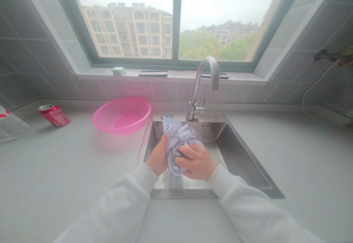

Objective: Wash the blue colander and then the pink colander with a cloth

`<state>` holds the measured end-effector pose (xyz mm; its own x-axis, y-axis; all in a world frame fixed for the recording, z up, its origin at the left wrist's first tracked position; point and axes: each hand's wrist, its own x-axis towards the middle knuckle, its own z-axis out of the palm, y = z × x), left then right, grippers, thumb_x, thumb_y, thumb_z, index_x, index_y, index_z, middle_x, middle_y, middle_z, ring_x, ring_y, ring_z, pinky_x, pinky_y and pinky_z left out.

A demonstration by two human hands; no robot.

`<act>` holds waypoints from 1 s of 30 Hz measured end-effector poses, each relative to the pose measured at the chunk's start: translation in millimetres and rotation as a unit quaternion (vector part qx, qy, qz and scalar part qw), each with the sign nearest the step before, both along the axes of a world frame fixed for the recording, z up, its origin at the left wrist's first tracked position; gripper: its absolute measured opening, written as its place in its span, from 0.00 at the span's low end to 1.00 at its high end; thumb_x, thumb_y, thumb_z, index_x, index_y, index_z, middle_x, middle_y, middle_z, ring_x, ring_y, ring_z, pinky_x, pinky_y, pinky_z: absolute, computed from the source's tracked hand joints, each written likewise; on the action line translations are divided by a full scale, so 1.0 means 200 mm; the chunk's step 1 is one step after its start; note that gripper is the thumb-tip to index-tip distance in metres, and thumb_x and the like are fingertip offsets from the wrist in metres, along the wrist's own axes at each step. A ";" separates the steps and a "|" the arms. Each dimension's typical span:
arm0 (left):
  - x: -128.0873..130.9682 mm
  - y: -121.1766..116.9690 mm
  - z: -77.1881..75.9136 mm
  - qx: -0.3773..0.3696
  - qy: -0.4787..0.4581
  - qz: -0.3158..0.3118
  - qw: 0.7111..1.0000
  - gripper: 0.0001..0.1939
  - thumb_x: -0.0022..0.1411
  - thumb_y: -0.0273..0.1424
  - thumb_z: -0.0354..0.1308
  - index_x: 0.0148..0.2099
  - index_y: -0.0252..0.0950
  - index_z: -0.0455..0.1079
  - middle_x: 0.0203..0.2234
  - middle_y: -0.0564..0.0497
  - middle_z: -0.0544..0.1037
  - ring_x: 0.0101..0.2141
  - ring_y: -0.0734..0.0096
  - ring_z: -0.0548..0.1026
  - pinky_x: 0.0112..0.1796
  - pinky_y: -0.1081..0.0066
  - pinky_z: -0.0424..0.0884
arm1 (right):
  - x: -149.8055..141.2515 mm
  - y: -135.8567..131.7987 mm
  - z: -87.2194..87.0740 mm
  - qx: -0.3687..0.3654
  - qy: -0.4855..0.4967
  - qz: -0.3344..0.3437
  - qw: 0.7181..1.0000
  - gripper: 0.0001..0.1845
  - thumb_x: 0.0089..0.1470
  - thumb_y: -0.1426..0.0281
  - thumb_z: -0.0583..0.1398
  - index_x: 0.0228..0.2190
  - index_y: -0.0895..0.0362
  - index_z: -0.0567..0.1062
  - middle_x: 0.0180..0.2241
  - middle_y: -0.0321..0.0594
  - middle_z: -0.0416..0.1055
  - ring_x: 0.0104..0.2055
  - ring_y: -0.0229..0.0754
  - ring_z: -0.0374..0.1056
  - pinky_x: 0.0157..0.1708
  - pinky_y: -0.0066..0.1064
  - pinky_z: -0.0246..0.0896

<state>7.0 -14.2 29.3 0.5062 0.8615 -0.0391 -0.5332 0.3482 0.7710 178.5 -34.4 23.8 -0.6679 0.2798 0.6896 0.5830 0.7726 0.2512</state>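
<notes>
A crumpled lilac cloth is bunched against a pale blue perforated plastic basket, held tilted above a stainless steel sink. The cloth covers the basket's lower part, and the upper part sticks up behind it, near the sink's back edge.

Both hands close on this bundle from either side, almost meeting. The left hand presses upright against the cloth's left side. The right hand, wearing a ring, curls its fingers across the front of the cloth. White sleeves run back from both wrists toward the camera.

The bundle sits toward the left of the sink, close to its left rim. More of the basin lies open to the right of the right hand, up to the sloping steel wall. A chrome faucet arches over the back edge just above the hands.

On the pale countertop left of the sink, a pink plastic basket sits near the rim, and a red can lies on its side farther left, beside a white-and-red package at the edge of view. Behind, a tiled wall rises to a window with a green soap dish on its sill.
</notes>
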 end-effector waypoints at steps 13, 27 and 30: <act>-0.06 -0.01 -0.09 0.296 0.261 -0.119 0.911 0.28 0.64 0.33 0.59 0.66 0.41 0.65 0.57 0.47 0.74 0.59 0.50 0.67 0.62 0.52 0.57 | 0.19 0.11 -0.01 -0.112 0.262 -0.152 0.946 0.19 0.46 0.73 0.60 0.42 0.53 0.76 0.52 0.48 0.71 0.53 0.53 0.70 0.51 0.43 0.68; -0.03 -0.02 -0.07 0.112 0.077 -0.030 0.990 0.46 0.41 0.21 0.69 0.63 0.41 0.61 0.48 0.47 0.76 0.48 0.58 0.75 0.46 0.67 0.70 | 0.04 0.03 0.05 -0.074 0.100 0.019 0.992 0.11 0.48 0.70 0.62 0.36 0.53 0.74 0.41 0.41 0.79 0.34 0.43 0.71 0.36 0.35 0.66; -0.03 -0.01 -0.06 0.132 0.057 -0.074 0.987 0.49 0.41 0.19 0.68 0.66 0.42 0.61 0.58 0.44 0.73 0.58 0.48 0.70 0.54 0.60 0.68 | 0.02 0.02 0.05 -0.070 0.081 0.017 0.994 0.08 0.48 0.69 0.62 0.35 0.53 0.74 0.37 0.39 0.79 0.31 0.42 0.69 0.34 0.33 0.63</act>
<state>0.2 -16.0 17.8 0.6323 0.7665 0.1129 -0.3958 0.1944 0.8975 182.8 -31.3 33.6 -0.5620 0.3591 0.7452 0.5797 0.8136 0.0451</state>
